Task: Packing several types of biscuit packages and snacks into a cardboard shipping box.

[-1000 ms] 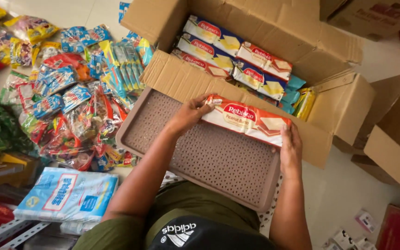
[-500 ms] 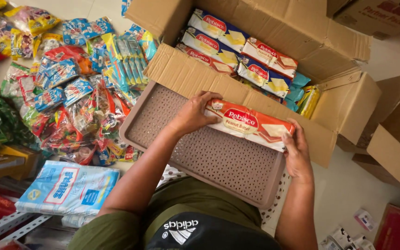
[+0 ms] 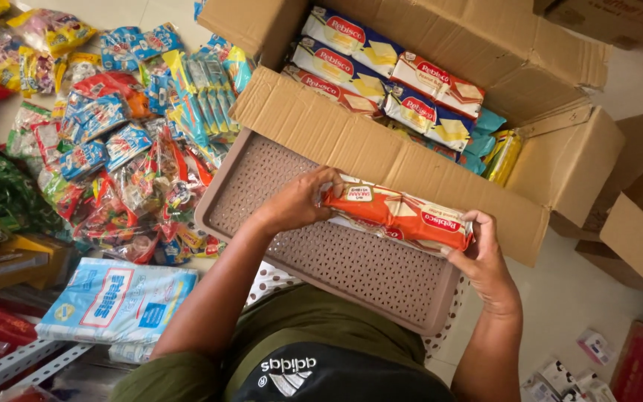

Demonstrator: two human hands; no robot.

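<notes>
The left hand and the right hand each close around one end of a long orange biscuit pack, holding it level just above the far edge of a brown perforated tray. Fingers curl over the ends, thumbs underneath as far as can be seen. Both forearms reach forward from the body, elbows bent, the left one angled across the tray. The tray's surface shows bare, so the pack is not yet set down and the filling looks barely begun. Just beyond, an open cardboard box holds many more blue and red packs in rows. On the floor to the left lies a heap of colourful snack packets and a blue-white bag.
</notes>
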